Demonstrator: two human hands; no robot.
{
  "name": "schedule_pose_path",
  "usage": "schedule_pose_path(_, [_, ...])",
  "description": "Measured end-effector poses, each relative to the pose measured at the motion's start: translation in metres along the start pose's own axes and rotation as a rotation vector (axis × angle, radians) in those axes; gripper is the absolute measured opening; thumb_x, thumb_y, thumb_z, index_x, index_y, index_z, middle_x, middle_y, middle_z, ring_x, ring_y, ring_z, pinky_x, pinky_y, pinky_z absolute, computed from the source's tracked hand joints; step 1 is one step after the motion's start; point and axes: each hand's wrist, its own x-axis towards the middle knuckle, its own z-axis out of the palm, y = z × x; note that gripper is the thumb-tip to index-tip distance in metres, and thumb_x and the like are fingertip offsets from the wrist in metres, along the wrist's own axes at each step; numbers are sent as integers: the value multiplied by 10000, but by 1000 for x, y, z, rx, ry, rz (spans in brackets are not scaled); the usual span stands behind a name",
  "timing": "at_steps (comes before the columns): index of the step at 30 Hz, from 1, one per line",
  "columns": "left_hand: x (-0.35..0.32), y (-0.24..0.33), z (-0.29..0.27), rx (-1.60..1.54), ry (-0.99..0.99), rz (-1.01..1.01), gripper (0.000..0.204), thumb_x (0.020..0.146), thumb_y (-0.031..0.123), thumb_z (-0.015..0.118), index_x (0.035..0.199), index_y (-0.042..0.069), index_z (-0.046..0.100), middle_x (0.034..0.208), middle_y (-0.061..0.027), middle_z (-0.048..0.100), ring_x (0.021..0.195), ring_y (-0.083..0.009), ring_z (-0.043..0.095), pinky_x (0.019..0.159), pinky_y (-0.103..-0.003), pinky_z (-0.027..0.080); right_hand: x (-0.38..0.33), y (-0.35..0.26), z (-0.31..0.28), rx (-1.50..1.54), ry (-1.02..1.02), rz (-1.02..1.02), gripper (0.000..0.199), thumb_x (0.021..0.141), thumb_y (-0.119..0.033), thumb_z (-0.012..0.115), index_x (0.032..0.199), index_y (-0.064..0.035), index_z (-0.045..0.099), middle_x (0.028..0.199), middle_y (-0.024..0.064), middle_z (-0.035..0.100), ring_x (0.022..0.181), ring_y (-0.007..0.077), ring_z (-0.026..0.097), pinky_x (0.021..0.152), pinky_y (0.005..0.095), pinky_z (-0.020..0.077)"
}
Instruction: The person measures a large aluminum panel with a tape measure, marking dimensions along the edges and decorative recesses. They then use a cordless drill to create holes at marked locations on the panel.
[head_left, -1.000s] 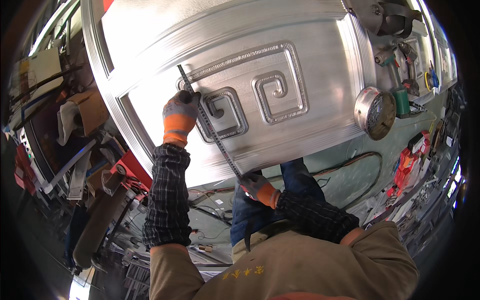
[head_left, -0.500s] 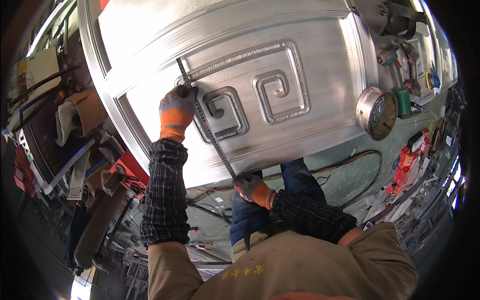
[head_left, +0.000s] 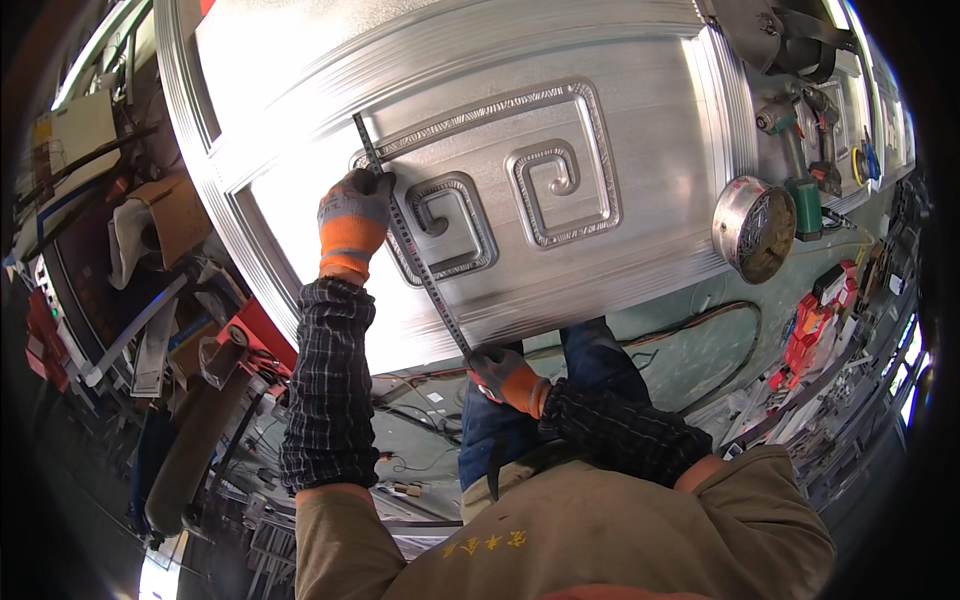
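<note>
A silvery metal panel [head_left: 660, 130] with raised ribbed borders lies in front of me, bearing two joined square spiral mouldings [head_left: 606, 170]. Across its left part stretches a dark tape measure blade [head_left: 425, 275], running from beyond the left spiral down past the near edge. My left hand [head_left: 354, 215], in a grey and orange glove, is closed on the blade beside the left spiral's outer corner. My right hand [head_left: 508, 380], gloved alike, is closed around the tape's near end, just off the panel edge by my thighs. The tape's case is mostly hidden in its fingers.
A round metal tin [head_left: 754, 228] stands at the panel's right near corner. Past it lie green power tools [head_left: 803, 190] and blue-yellow scissors [head_left: 867, 160]. Cables [head_left: 720, 310] snake over the floor. Red boxes [head_left: 815, 320] sit at right; a gas cylinder [head_left: 195, 455] leans at left.
</note>
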Motion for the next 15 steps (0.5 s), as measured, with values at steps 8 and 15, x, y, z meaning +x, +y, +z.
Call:
schedule_pose_path(8, [2, -2, 2, -7, 15, 15, 406, 948, 417, 656, 1100, 56, 761, 1003, -149, 768, 956, -323, 725, 908, -396, 543, -5, -8, 4, -111, 66, -97, 238, 1022, -196, 566, 1008, -8, 712, 848, 6, 654, 797, 87, 553, 703, 268, 455])
schedule_pose_path(15, [2, -2, 4, -22, 26, 16, 401, 941, 420, 665, 1077, 57, 767, 987, -146, 769, 950, -325, 725, 899, -396, 543, -10, -18, 5, -72, 99, -82, 253, 1003, -230, 608, 947, -11, 722, 778, 4, 644, 758, 82, 537, 677, 285, 446])
